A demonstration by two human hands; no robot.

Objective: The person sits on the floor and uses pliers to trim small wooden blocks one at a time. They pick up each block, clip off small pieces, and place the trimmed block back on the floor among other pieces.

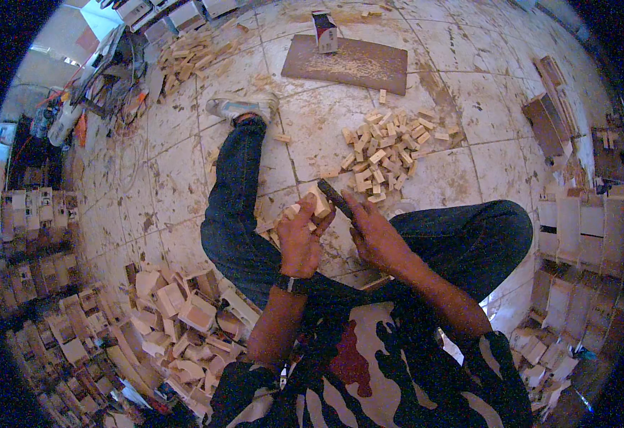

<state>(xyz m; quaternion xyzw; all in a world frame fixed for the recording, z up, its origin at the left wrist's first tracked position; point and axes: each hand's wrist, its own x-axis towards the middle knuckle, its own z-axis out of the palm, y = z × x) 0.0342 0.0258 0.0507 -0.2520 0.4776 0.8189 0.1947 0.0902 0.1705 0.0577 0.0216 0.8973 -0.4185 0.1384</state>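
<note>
My left hand (300, 239), with a dark band at its wrist, is closed round a small pale wooden block (319, 202). The block sticks out past the fingertips. In my right hand (377, 235) is a dark, narrow, flat bar (334, 196) that looks like a file. It slants up and to the left, and its side lies against or very near the block; whether they touch I cannot tell. Just beyond the hands, a loose heap of small wooden blocks (387, 151) lies on the tiled floor.
A brown board (369, 65) strewn with wood shavings bears an upright carton (325, 33). My bent legs (237, 178) frame the work. Larger wood offcuts (183, 314) pile up at left, stacked wooden pieces (572, 228) at right. Cables and tools (105, 78) lie far left.
</note>
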